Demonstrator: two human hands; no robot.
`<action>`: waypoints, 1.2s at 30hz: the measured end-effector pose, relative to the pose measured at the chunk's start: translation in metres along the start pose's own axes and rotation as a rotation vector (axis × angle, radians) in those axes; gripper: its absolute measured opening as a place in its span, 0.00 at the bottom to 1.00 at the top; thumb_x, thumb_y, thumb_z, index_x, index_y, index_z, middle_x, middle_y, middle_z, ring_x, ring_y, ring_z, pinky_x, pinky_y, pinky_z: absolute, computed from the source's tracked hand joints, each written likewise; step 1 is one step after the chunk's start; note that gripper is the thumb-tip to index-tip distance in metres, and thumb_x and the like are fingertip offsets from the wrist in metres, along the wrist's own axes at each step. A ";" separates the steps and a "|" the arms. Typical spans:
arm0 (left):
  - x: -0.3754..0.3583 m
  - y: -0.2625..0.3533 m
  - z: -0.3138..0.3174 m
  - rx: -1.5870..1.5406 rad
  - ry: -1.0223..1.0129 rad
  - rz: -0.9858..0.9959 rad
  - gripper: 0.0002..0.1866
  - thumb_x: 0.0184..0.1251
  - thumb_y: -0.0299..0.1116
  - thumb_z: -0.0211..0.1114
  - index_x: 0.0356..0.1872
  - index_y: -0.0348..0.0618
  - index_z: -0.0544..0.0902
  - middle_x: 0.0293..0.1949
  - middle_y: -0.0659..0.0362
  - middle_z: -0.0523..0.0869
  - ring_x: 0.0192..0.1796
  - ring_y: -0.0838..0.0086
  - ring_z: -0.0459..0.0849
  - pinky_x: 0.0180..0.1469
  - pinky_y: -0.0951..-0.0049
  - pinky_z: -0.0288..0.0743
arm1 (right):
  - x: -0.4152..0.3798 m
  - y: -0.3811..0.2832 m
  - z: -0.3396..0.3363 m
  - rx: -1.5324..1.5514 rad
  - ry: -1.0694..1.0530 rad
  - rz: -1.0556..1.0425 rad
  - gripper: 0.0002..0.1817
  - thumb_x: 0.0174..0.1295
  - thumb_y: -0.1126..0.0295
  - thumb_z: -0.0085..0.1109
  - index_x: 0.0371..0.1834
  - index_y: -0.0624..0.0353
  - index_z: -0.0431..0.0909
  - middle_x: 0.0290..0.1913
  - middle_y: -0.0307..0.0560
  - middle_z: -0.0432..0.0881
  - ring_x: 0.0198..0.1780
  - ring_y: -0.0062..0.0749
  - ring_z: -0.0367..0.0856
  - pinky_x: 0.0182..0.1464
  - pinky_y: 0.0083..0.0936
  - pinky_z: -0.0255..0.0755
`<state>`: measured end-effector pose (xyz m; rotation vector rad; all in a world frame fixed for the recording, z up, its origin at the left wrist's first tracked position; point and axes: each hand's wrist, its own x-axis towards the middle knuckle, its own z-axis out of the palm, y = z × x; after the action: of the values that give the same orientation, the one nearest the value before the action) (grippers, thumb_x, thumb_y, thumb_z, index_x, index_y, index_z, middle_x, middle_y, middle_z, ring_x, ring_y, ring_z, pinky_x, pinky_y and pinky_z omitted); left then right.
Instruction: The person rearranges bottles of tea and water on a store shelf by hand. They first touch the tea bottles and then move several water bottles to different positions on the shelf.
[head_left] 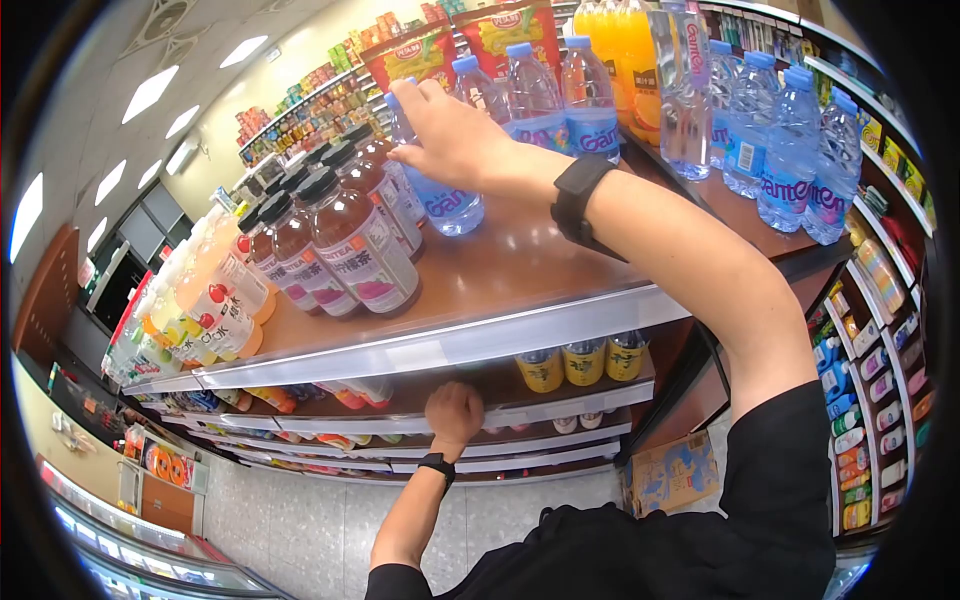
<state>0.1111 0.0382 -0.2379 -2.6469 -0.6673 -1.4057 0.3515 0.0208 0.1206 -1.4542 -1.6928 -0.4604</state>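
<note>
At the top of the shelf unit, my right hand [445, 135] is closed around the upper part of a blue-labelled water bottle [452, 208]. The bottle stands by the front of the brown top shelf [530, 255], its neck partly covered by my fingers. Dark-capped bottles of brown tea [355, 235] stand close on its left. More water bottles [590, 110] are behind my wrist. Lower down, my left hand [455, 410] is curled like a fist at the lower shelf's front edge. Its fingertips are hidden, so whatever they hold, if anything, does not show.
Pale fruit-drink bottles [215, 300] line the left end. Orange juice bottles [620, 60] and red snack bags [410, 58] stand at the back. More water bottles [790, 150] sit at the right. Yellow cans [583, 362] are below, and a cardboard box [675, 472] lies on the floor.
</note>
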 end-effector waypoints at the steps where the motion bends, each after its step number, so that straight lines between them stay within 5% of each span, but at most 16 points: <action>1: 0.000 0.001 0.000 0.010 -0.019 -0.006 0.05 0.56 0.27 0.64 0.24 0.49 0.78 0.23 0.57 0.78 0.27 0.56 0.79 0.29 0.55 0.71 | -0.001 -0.001 0.000 -0.007 -0.007 0.007 0.38 0.67 0.58 0.69 0.72 0.62 0.59 0.64 0.68 0.72 0.61 0.67 0.79 0.61 0.54 0.75; 7: -0.002 0.000 -0.001 -0.049 0.023 -0.007 0.03 0.56 0.28 0.64 0.25 0.49 0.80 0.24 0.56 0.80 0.27 0.54 0.80 0.30 0.54 0.73 | -0.006 0.002 -0.014 -0.127 -0.106 0.005 0.52 0.70 0.46 0.63 0.85 0.58 0.42 0.72 0.69 0.66 0.71 0.64 0.72 0.71 0.51 0.69; 10: -0.011 -0.010 0.003 -0.045 0.000 0.009 0.02 0.55 0.28 0.64 0.25 0.49 0.80 0.25 0.55 0.80 0.28 0.53 0.80 0.31 0.53 0.73 | -0.015 0.010 -0.044 -0.224 -0.061 -0.054 0.46 0.69 0.49 0.63 0.82 0.60 0.53 0.69 0.67 0.70 0.69 0.62 0.73 0.70 0.50 0.70; 12: -0.009 -0.007 0.003 -0.053 -0.007 0.010 0.02 0.55 0.29 0.64 0.25 0.49 0.80 0.25 0.55 0.80 0.29 0.53 0.80 0.31 0.53 0.73 | -0.015 0.005 -0.087 -0.326 -0.160 -0.076 0.33 0.68 0.49 0.63 0.68 0.61 0.72 0.65 0.67 0.74 0.67 0.62 0.75 0.67 0.52 0.73; 13: -0.006 -0.003 -0.001 -0.056 -0.010 -0.001 0.03 0.56 0.28 0.64 0.25 0.48 0.79 0.25 0.55 0.80 0.29 0.53 0.80 0.32 0.53 0.72 | -0.016 0.010 -0.103 -0.344 -0.064 -0.112 0.24 0.67 0.52 0.62 0.53 0.64 0.82 0.58 0.64 0.80 0.63 0.57 0.79 0.64 0.50 0.75; 15: -0.008 -0.004 0.002 -0.063 -0.011 -0.001 0.03 0.57 0.28 0.63 0.25 0.48 0.79 0.26 0.55 0.79 0.29 0.54 0.80 0.31 0.53 0.71 | -0.023 0.016 -0.144 -0.423 0.083 -0.160 0.22 0.67 0.54 0.62 0.48 0.64 0.84 0.53 0.61 0.84 0.60 0.53 0.82 0.63 0.47 0.76; 21: -0.008 -0.004 0.003 -0.033 -0.004 -0.004 0.07 0.61 0.28 0.62 0.24 0.46 0.75 0.25 0.54 0.77 0.28 0.53 0.78 0.31 0.52 0.69 | -0.086 0.013 -0.264 -0.839 0.346 -0.130 0.16 0.62 0.65 0.66 0.48 0.63 0.85 0.49 0.61 0.86 0.54 0.52 0.84 0.60 0.43 0.76; 24: -0.006 0.000 0.000 0.008 -0.031 -0.029 0.07 0.61 0.27 0.61 0.24 0.44 0.74 0.25 0.53 0.77 0.29 0.52 0.78 0.32 0.52 0.69 | -0.111 0.049 -0.298 -1.033 0.298 0.004 0.24 0.68 0.56 0.62 0.60 0.61 0.82 0.58 0.60 0.83 0.61 0.53 0.81 0.63 0.42 0.74; 29: -0.005 0.000 0.001 0.022 -0.039 -0.060 0.06 0.60 0.28 0.62 0.24 0.45 0.75 0.25 0.54 0.78 0.29 0.53 0.78 0.32 0.52 0.69 | -0.150 0.077 -0.298 -0.840 0.024 0.384 0.25 0.67 0.55 0.61 0.60 0.61 0.81 0.57 0.61 0.80 0.62 0.57 0.78 0.66 0.45 0.73; 36: -0.006 -0.002 0.002 0.000 -0.016 -0.042 0.05 0.58 0.28 0.62 0.24 0.46 0.77 0.24 0.55 0.78 0.29 0.54 0.79 0.32 0.54 0.69 | -0.168 0.072 -0.280 -0.789 0.208 0.185 0.29 0.66 0.67 0.65 0.70 0.64 0.72 0.63 0.60 0.75 0.65 0.55 0.75 0.67 0.42 0.71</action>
<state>0.1094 0.0385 -0.2442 -2.6619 -0.7291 -1.3965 0.5142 -0.2712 0.1366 -1.9985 -1.2333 -1.2211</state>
